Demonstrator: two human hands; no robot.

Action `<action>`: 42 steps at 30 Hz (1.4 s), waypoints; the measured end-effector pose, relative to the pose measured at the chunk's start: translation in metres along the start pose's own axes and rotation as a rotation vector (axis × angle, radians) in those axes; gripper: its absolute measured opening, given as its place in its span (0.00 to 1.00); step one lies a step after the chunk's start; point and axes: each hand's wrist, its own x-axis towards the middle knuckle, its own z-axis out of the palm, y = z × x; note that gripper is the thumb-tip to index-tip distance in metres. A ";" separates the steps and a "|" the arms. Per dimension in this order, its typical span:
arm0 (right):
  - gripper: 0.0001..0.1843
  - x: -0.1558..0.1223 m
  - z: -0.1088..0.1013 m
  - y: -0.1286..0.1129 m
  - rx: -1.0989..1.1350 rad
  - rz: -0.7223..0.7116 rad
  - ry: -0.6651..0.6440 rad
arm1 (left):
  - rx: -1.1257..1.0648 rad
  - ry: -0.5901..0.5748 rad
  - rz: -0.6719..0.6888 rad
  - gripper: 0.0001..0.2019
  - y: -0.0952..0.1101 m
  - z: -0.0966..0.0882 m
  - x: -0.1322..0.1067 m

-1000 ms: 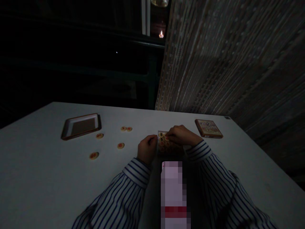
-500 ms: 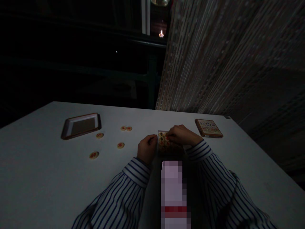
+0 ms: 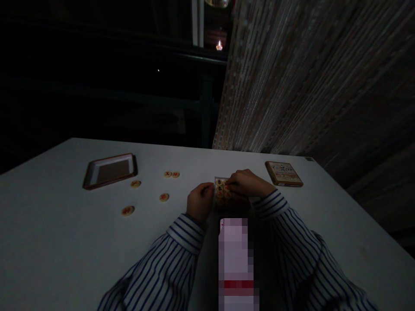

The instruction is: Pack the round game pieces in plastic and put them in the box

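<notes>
Head view: on the white table, an open box of round pieces lies between the left hand, curled at its left edge, and the right hand, bent down over the pieces from the right; whether either is clamped on anything I cannot tell. Five loose pieces lie left, a shallow tray far left, a patterned case far right

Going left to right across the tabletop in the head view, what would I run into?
Tray → paired discs → left hand → box of discs → right hand → printed box.
</notes>
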 end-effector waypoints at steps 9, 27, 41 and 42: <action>0.14 0.000 0.000 0.000 -0.003 0.000 0.007 | 0.005 -0.004 0.008 0.12 -0.001 0.000 0.000; 0.15 -0.008 -0.009 0.007 0.063 0.019 0.150 | 0.037 -0.012 0.032 0.13 -0.003 0.000 0.000; 0.14 -0.028 -0.023 -0.003 0.140 0.065 0.369 | -0.063 -0.070 -0.020 0.12 -0.002 0.000 -0.006; 0.14 -0.031 -0.021 -0.004 0.148 0.091 0.393 | -0.069 -0.090 -0.026 0.12 -0.001 -0.001 -0.007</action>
